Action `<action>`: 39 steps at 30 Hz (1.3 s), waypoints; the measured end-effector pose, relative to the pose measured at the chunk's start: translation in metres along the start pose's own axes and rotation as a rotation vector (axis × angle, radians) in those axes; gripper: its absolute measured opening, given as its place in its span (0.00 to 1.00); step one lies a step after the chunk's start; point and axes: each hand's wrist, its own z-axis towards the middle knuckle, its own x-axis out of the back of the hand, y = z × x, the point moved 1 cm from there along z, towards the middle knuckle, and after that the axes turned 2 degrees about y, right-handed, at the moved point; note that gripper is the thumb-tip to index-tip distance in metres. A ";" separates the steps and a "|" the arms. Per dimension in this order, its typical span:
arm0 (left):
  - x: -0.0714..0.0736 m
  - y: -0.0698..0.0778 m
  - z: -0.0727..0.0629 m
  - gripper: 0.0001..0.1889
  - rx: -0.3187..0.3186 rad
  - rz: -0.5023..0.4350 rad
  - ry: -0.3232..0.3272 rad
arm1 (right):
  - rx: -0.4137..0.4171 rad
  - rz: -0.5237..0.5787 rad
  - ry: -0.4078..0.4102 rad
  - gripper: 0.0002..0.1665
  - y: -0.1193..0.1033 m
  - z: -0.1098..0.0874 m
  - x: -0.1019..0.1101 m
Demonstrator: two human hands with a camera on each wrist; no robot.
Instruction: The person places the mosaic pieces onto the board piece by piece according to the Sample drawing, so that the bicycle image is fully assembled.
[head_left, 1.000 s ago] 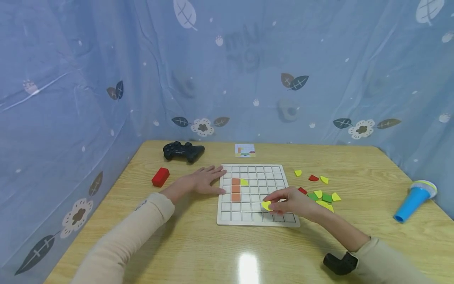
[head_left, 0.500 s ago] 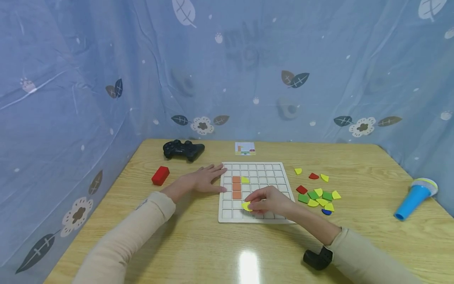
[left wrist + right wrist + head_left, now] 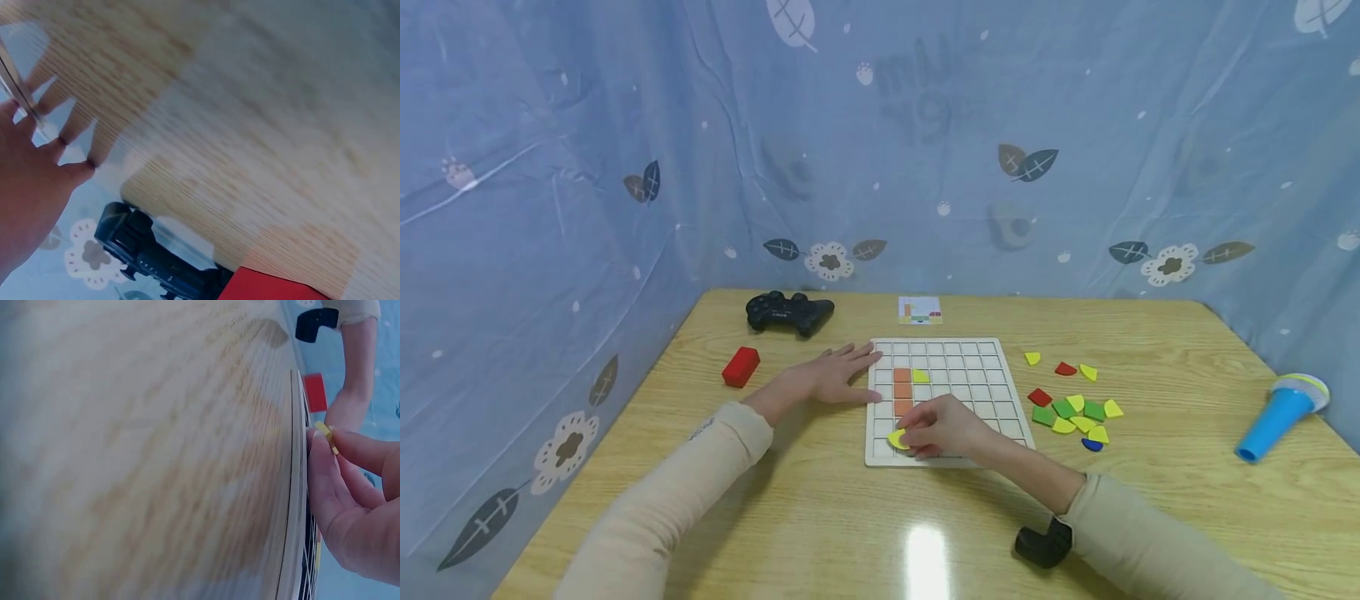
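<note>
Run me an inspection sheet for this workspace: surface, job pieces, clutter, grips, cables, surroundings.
Surface: wood-grain table, light glare near the front.
Job's things: white grid board bears three orange tiles in a column, one yellow quarter-round tile beside the top one; loose red, yellow, green and blue tiles to its right; pattern card behind.
Clutter: black game controller and red block left, blue toy microphone right.
Grips: left hand, fingers spread, at the board's left edge; right hand pinches another yellow piece at the board's near-left corner, contact unclear.
Cables: nothing seen.
Surroundings: blue leaf-and-flower-print curtain.
</note>
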 end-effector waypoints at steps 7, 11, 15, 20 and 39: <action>0.001 -0.001 0.002 0.46 -0.007 0.018 -0.004 | -0.005 0.006 0.019 0.06 -0.004 -0.001 -0.005; 0.002 -0.001 0.003 0.46 -0.009 0.014 -0.012 | 0.012 -0.001 0.023 0.07 -0.007 -0.001 -0.008; 0.004 -0.001 0.004 0.45 -0.011 0.018 -0.026 | 0.027 -0.015 0.031 0.07 -0.008 -0.001 -0.009; 0.006 -0.001 0.005 0.45 -0.007 0.028 -0.038 | 0.043 -0.045 0.045 0.05 -0.011 -0.001 -0.011; 0.005 0.001 0.004 0.45 -0.005 0.007 -0.043 | 0.096 -0.214 0.063 0.02 -0.013 0.002 -0.019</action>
